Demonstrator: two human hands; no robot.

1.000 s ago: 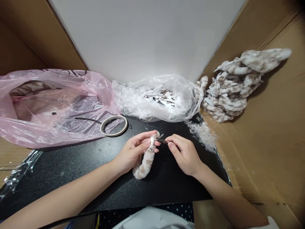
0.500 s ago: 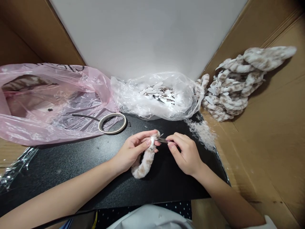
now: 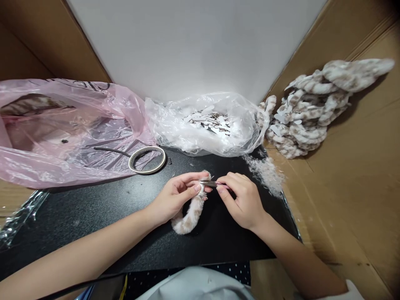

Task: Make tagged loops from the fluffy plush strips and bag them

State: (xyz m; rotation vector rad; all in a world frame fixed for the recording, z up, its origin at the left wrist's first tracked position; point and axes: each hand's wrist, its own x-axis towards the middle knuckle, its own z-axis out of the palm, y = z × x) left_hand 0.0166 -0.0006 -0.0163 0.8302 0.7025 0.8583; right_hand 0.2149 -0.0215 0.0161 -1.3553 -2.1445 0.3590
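My left hand (image 3: 176, 196) is closed on a curved, furry white-and-tan plush band (image 3: 189, 221), pinching its upper end between thumb and fingers. The band's lower part loops down below the hand, over the black tabletop. In my right hand (image 3: 242, 200) is a pair of small scissors (image 3: 209, 183), its metal blades pointing left. The blades lie against the white part of the band, beside my left thumb. Most of the scissors' handle is hidden by my fingers.
A pink plastic bag (image 3: 125, 104) lies at left, with a tape roll (image 3: 131, 166) by it. Behind my hands sits a clear bag (image 3: 175, 137) with white flat pieces. Loose fluff (image 3: 268, 175) and a pile of furry bands (image 3: 312, 112) are at right, by cardboard (image 3: 353, 187).
The scissors have moved slightly left onto the band, and their blades, apart earlier, now look closed together. The left hand keeps its hold on the band.
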